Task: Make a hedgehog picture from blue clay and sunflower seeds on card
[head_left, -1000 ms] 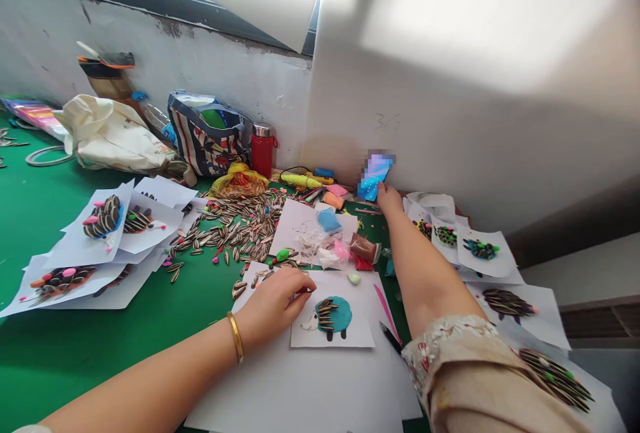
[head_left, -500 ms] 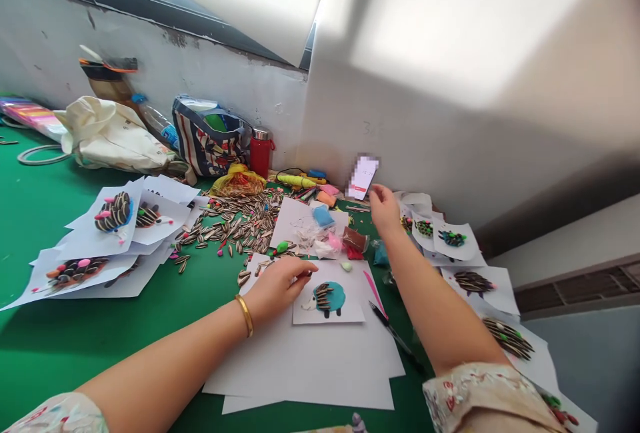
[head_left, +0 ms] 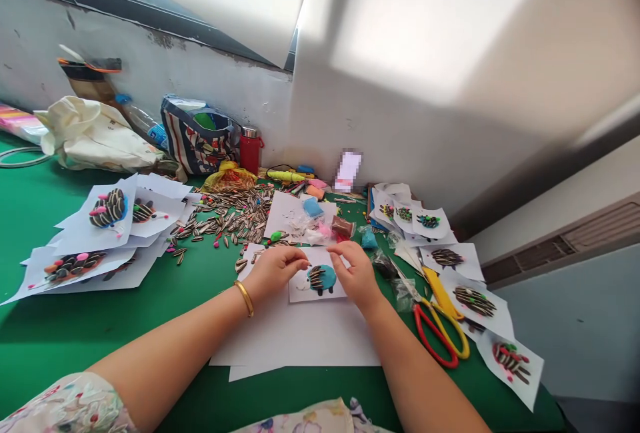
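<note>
A white card (head_left: 300,292) lies on larger white sheets, bearing a blue clay hedgehog (head_left: 327,277) with striped seeds pressed into its left part and dark feet. My left hand (head_left: 277,272), with a gold bangle at the wrist, is over the card's left edge, thumb and fingertips pinched on something small and dark that I cannot make out. Over the card's right side is my right hand (head_left: 354,273), its thumb and index finger close together near the hedgehog; anything between them is too small to tell.
Loose sunflower seeds (head_left: 240,213) spread behind the hands, beside clay packets (head_left: 313,207). Finished hedgehog cards lie left (head_left: 65,240) and right (head_left: 493,326). Scissors (head_left: 440,333) rest right of my right forearm. A red flask (head_left: 249,152), bags and a phone (head_left: 347,170) stand by the wall.
My right hand has come from beside the phone down to the hedgehog card, near my left hand. The view has shifted, and the scissors now show at right.
</note>
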The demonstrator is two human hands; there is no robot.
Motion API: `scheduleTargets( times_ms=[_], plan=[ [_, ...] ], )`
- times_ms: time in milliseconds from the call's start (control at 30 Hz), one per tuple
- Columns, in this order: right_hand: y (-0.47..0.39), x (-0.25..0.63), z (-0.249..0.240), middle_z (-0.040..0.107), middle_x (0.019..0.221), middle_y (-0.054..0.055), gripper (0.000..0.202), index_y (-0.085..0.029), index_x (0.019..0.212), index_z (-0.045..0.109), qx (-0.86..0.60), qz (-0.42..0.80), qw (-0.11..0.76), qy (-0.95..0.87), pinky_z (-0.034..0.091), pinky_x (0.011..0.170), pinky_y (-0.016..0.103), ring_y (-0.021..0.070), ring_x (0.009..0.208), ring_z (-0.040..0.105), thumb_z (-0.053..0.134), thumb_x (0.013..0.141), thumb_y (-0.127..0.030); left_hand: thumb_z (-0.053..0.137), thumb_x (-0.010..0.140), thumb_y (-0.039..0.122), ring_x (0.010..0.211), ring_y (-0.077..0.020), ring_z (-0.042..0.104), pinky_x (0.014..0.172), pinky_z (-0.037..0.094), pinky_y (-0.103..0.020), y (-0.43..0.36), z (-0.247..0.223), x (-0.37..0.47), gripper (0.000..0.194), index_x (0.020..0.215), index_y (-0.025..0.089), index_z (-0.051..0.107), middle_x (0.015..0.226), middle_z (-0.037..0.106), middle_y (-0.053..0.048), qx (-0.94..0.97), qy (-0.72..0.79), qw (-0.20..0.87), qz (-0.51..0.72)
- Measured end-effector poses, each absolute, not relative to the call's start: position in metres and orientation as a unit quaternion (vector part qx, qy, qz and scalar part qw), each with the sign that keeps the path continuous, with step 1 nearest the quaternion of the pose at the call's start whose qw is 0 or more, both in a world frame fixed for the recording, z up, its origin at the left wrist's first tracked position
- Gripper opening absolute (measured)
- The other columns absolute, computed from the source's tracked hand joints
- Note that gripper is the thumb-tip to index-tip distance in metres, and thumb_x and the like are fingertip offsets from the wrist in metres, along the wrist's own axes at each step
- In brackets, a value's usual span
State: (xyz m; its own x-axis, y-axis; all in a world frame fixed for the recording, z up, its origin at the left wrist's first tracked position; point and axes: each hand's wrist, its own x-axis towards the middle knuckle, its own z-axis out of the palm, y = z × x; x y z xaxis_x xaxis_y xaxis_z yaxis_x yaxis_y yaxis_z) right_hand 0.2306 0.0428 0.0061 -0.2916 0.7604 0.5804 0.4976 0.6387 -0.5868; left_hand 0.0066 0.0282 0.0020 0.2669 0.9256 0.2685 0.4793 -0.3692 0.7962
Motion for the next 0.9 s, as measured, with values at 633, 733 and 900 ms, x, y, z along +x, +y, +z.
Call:
scheduleTargets(
  times_ms=[633, 733, 900],
  plan=[
    [0.026, 0.228, 0.004, 0.069, 0.086, 0.004, 0.006, -0.026, 0.089, 0.070, -0.347, 0.205, 0.410, -0.818, 0.047, 0.079, 0.038, 0.0214, 0.086, 0.062, 0.064, 0.090, -0.026, 0.055, 0.093, 0.032, 0.072, -0.0147, 0.058, 0.066, 0.043, -0.026, 0.023, 0.001, 0.016, 0.020, 0.081, 0.019, 0.063, 0.075, 0.066, -0.001, 0.796, 0.430, 0.261, 0.336],
    [0.026, 0.228, 0.004, 0.069, 0.087, 0.004, 0.007, -0.024, 0.089, 0.070, -0.342, 0.208, 0.411, -0.819, 0.046, 0.080, 0.037, 0.0205, 0.086, 0.061, 0.063, 0.090, -0.023, 0.054, 0.093, 0.030, 0.073, -0.0150, 0.059, 0.068, 0.043, -0.026, 0.024, 0.003, 0.017, 0.018, 0.082, 0.019, 0.064, 0.076, 0.067, -0.001, 0.799, 0.427, 0.263, 0.332],
    [0.031, 0.232, 0.007, 0.068, 0.084, 0.002, 0.008, -0.024, 0.086, 0.066, -0.358, 0.201, 0.414, -0.812, 0.045, 0.079, 0.035, 0.0199, 0.085, 0.060, 0.061, 0.089, -0.018, 0.052, 0.095, 0.030, 0.080, -0.0168, 0.062, 0.074, 0.047, -0.029, 0.024, 0.002, 0.016, 0.018, 0.090, 0.020, 0.066, 0.085, 0.070, -0.002, 0.802, 0.438, 0.240, 0.327]
  ],
)
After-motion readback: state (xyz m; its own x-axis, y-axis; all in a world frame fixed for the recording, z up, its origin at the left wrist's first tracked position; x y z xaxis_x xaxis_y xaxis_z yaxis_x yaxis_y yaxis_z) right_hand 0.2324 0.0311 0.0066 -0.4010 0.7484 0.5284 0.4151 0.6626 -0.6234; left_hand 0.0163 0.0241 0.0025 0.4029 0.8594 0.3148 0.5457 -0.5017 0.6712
